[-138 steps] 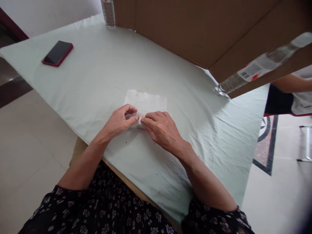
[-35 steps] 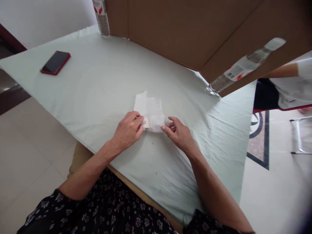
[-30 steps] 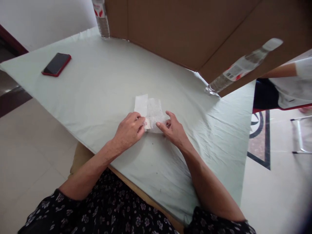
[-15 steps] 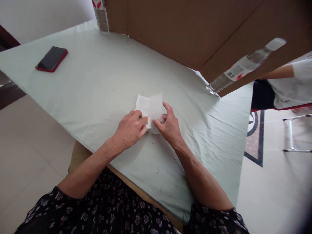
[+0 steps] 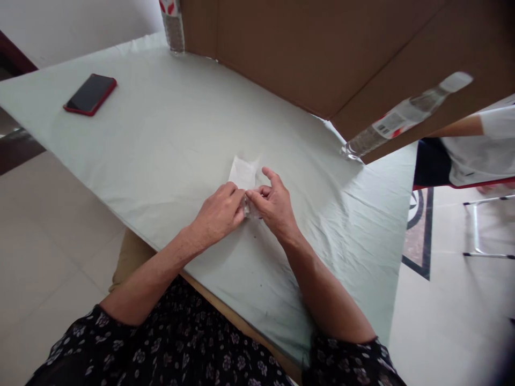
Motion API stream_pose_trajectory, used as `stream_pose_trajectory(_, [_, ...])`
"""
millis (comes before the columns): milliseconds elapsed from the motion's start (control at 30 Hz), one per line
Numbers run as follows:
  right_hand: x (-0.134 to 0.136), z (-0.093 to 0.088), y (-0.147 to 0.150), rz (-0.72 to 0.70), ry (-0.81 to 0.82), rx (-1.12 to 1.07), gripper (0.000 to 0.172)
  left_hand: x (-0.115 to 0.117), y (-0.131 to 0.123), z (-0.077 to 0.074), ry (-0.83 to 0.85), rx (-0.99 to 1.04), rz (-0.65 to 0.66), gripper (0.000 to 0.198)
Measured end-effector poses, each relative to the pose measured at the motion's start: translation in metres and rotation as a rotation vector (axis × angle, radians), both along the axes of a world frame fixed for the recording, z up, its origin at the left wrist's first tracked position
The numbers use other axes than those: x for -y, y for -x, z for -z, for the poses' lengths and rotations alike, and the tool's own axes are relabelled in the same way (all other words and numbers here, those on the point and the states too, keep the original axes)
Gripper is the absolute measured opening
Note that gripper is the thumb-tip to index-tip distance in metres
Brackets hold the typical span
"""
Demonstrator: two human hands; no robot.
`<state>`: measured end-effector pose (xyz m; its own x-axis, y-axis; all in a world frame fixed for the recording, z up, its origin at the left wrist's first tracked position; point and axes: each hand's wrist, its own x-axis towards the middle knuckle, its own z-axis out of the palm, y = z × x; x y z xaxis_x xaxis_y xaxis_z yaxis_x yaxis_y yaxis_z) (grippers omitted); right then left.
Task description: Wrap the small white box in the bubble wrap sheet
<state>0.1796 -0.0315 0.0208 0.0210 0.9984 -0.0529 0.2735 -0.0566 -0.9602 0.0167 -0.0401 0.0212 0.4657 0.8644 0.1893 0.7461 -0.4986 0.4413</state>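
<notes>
A folded white paper tissue lies near the middle of a table covered in a pale green cloth. My left hand is closed and pinches the tissue's near left edge. My right hand pinches the near right part with thumb and fingers, its index finger raised. The two hands touch over the tissue, and only its narrow far end shows beyond my fingers.
A red-cased phone lies at the far left of the table. A big brown cardboard box stands at the back, with a plastic water bottle leaning at its right corner and another bottle at its left. Another person sits at the right.
The tissue has been folded narrower: its right part has come over to the left, and my right hand has moved in to meet my left hand.
</notes>
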Motion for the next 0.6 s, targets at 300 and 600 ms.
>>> stream_pose_trajectory(300, [0.014, -0.010, -0.006, -0.181, -0.003, 0.068, 0.062, 0.003, 0.002, 0.016, 0.057, 0.365, -0.078, 0.060])
stream_pose_trajectory(600, [0.026, -0.011, -0.012, -0.334, -0.216, 0.501, 0.066, 0.006, -0.008, 0.009, 0.127, 0.523, -0.266, 0.014])
